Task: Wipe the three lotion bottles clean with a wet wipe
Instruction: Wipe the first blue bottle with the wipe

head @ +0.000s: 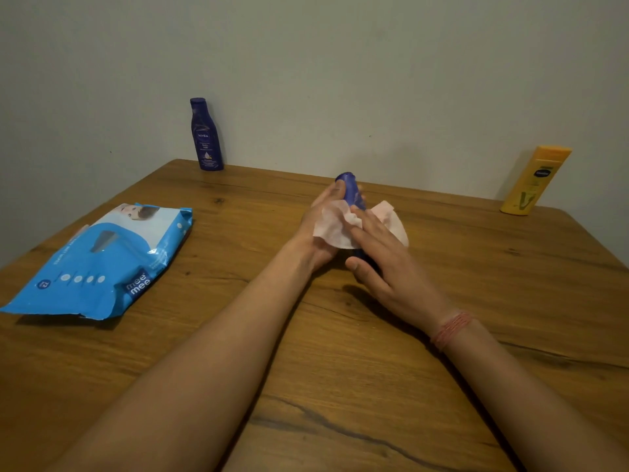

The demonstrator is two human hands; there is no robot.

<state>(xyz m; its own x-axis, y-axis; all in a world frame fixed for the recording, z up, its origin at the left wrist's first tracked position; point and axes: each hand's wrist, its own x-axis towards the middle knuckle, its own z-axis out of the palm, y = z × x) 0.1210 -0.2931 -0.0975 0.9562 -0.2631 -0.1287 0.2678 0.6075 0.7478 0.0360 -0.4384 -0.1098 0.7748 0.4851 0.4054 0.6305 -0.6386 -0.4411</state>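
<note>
A plain pale wall backs a wooden counter (442, 335) that fills the lower frame. Just above frame centre, a dark blue lotion bottle (352, 192) is held tilted off the counter, its cap end pointing toward the wall. The left hand (321, 229) cups it from the left, fingers curled round the bottle with the white wet wipe (335, 226) draped between palm and bottle. The right hand (377, 257) has its grip closed round the bottle's lower part, thumb underneath; how much wipe lies beneath those fingers is hard to tell. This looks like the wiping of one bottle in progress. Next, the wipe probably needs working round the covered lower body and up to the cap. A second blue bottle (205, 136) stands upright at upper left against the wall, a yellow bottle (534, 180) at far right, and a blue wipes pack (102, 264) lies flat at left.
</note>
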